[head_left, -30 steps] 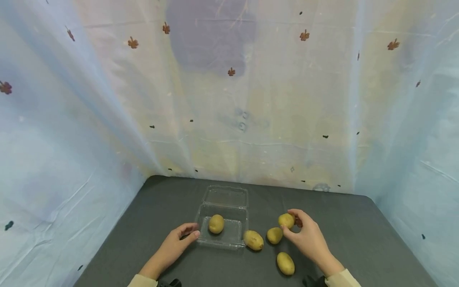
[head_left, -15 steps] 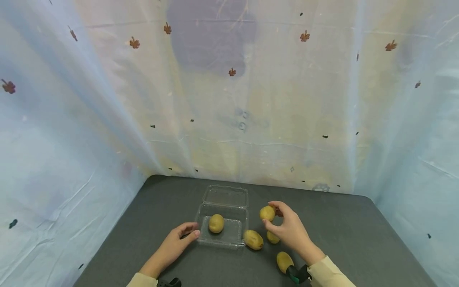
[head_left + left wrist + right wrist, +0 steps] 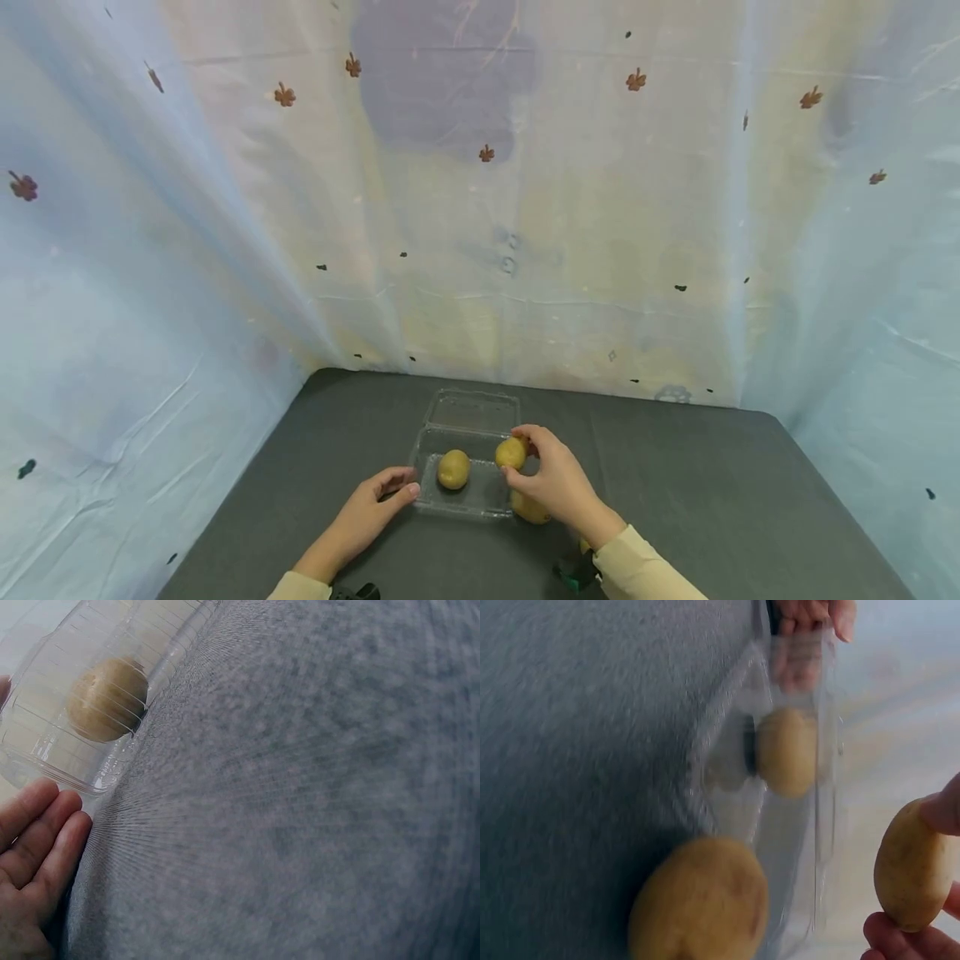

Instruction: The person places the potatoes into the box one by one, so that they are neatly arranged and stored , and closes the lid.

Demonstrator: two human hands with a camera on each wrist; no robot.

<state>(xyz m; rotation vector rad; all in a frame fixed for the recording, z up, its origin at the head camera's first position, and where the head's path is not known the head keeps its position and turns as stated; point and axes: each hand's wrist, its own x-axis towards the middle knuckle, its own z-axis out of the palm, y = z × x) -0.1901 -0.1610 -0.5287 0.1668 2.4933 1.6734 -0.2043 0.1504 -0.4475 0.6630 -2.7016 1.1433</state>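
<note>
A clear plastic clamshell box (image 3: 471,511) lies on the dark table with its lid folded back. One potato (image 3: 453,470) rests inside, toward the left. My right hand (image 3: 561,487) pinches another potato (image 3: 511,453) between thumb and fingers, above the box's right part; the right wrist view shows this held potato (image 3: 911,866) beyond the box rim. At the box's left side is my left hand (image 3: 372,510), its fingers (image 3: 52,847) extended against or very near the wall; contact is hard to tell.
A potato (image 3: 529,508) lies just outside the box's right front corner, partly behind my right hand. Another potato (image 3: 584,546) barely shows beside the right wrist. A patterned curtain (image 3: 480,317) hangs behind the table (image 3: 697,492) and along both sides.
My right hand has carried its potato leftward, from beside the loose potatoes to over the box. Its arm now covers some of those potatoes. The left hand has stayed in place.
</note>
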